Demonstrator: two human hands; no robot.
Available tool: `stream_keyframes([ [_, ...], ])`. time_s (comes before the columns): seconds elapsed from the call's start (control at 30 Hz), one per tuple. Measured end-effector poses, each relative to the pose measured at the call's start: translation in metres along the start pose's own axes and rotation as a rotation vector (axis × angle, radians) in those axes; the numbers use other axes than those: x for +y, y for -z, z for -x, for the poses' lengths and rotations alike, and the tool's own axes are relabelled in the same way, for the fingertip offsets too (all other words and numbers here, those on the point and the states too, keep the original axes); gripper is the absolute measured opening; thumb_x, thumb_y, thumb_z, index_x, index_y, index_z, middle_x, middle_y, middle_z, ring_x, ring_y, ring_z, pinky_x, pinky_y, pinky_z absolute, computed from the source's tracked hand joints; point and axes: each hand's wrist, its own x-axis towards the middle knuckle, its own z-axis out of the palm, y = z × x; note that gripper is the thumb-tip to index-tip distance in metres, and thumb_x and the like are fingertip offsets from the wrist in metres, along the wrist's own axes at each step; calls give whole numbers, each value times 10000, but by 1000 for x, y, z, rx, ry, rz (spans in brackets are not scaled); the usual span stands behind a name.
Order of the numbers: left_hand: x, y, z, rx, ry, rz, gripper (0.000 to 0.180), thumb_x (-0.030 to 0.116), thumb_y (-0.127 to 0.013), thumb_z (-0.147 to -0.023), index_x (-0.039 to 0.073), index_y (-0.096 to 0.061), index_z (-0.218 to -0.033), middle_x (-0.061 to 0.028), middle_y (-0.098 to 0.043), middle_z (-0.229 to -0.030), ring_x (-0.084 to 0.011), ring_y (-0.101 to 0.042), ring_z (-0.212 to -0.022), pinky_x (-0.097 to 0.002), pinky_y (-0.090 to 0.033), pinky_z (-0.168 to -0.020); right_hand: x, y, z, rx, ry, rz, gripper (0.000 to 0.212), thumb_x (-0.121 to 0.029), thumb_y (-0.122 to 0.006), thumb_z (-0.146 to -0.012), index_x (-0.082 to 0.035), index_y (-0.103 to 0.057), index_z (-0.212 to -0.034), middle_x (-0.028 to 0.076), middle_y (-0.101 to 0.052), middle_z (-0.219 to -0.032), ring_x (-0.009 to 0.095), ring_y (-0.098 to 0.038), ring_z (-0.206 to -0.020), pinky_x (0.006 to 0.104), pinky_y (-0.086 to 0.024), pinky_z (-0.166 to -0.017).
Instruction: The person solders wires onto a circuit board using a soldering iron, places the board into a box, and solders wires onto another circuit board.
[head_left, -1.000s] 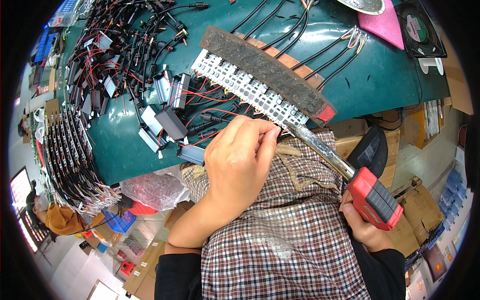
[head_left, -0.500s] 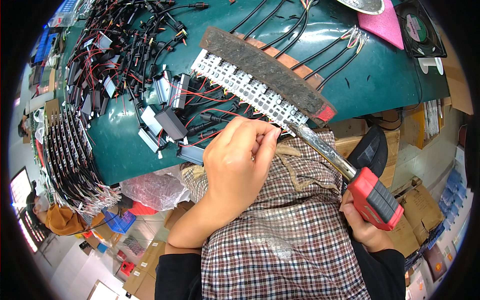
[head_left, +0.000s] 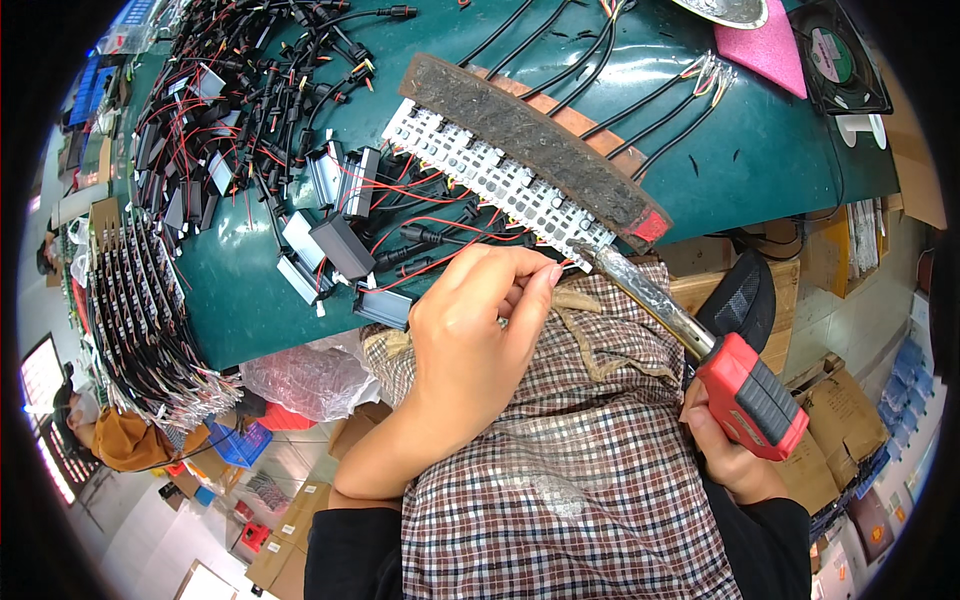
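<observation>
My left hand (head_left: pixel 475 325) is closed in a pinch at the near right end of a row of white circuit boards (head_left: pixel 492 178) dotted with small components. A thin red wire (head_left: pixel 570 263) shows at its thumb and fingertip. My right hand (head_left: pixel 735 462) is wrapped round the red and black handle of a soldering gun (head_left: pixel 752 398). The gun's metal barrel slants up to the left, and its tip meets the boards' end just beyond the pinch. Across the boards' far side lies a dark, worn bar (head_left: pixel 530 150) with a red end.
Black cables (head_left: pixel 660 150) with stripped ends extend beyond the bar on the green table (head_left: pixel 780 185). Dark metal-cased modules (head_left: pixel 342 247) with red wires lie left of the boards, near a large cable heap (head_left: pixel 280 90). A pink sponge (head_left: pixel 765 50) and a fan (head_left: pixel 843 60) stand far right.
My left hand's fingertips have shifted very slightly down, and the red wires beside it have moved a little. The soldering gun stays almost still at the boards' end.
</observation>
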Motion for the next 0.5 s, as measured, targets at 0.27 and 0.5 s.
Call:
stream_keyframes([
  [0.27, -18, -11, 10, 29, -55, 41, 180, -13, -775, -914, -16, -784, -1093, -87, -716, -886, -120, -691, -736, -233, -564, -640, -3, -1, 0, 24, -3, -23, 231, -33, -775, -840, 9, -726, -1062, 105, -705, -862, 260, -697, -744, 357, -541, -692],
  [0.5, -20, -14, 11, 28, 43, 208, 127, -8, -757, -936, -45, -773, -1057, -85, -710, -893, -115, -683, -723, -231, -561, -626, -5, -1, 0, 21, -39, -61, 236, -40, -776, -839, 5, -727, -1066, 98, -705, -859, 246, -696, -747, 355, -541, -691],
])
